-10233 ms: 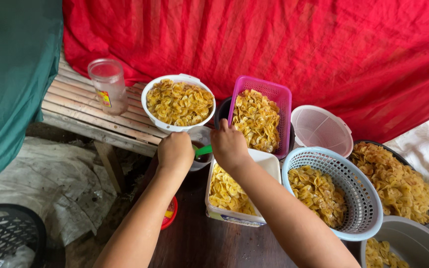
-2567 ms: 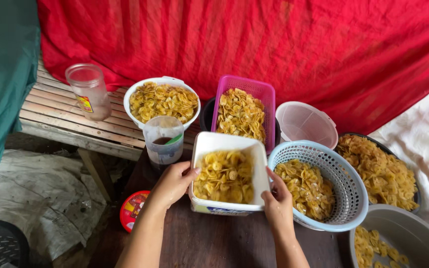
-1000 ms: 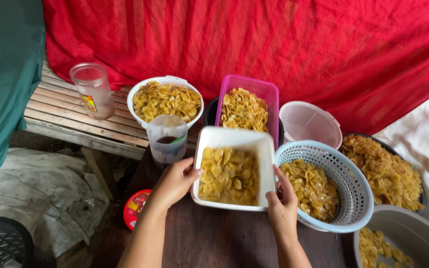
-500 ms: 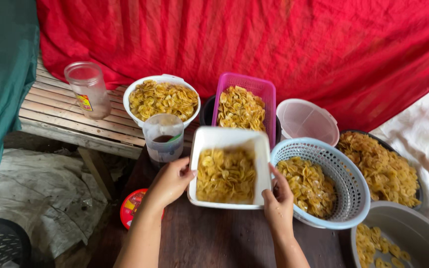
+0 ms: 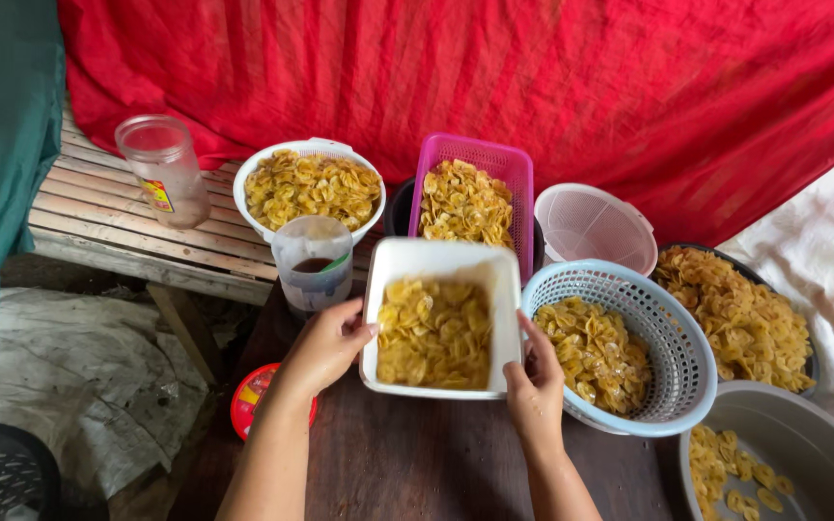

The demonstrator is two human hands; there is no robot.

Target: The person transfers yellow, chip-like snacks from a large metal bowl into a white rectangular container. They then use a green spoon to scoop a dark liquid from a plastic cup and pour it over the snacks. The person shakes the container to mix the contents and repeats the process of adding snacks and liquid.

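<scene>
- The left hand [image 5: 325, 345] grips the left wall of a white rectangular plastic tub [image 5: 441, 259], and the right hand [image 5: 536, 384] clasps its near right corner; both are closed on the tub, which sits tilted at the middle of the dark wooden tabletop [image 5: 417, 463].
- The tub holds a layer of yellow fried chips [image 5: 434, 333], heaped toward its near end.
- Just right of the tub, touching it, a pale blue round slotted basket [image 5: 673, 338] holds more chips.
- Beyond the tub stands a magenta rectangular slotted basket [image 5: 475, 154] full of chips; to its left is a white round bowl [image 5: 253, 207], also full.
- Between that bowl and the left hand, a clear plastic cup [image 5: 313, 260] contains a dark liquid.
- A clear glass jar [image 5: 163, 169] stands far left on a slatted wooden bench [image 5: 98, 227]; it carries a small yellow and red label, too small to make out.
- To the right of the magenta basket, a pale pink round strainer [image 5: 596, 224] lies tilted, with nothing showing inside.
- Far right, a dark round pan [image 5: 808, 362] is piled with chips; its rim is mostly hidden.
- A grey round basin [image 5: 803, 434] at the near right corner, cut off by the frame, holds a few chips.
- A red round lid [image 5: 248, 400] lies below the left forearm, partly hidden.
- A red cloth [image 5: 533, 77] hangs behind everything.
</scene>
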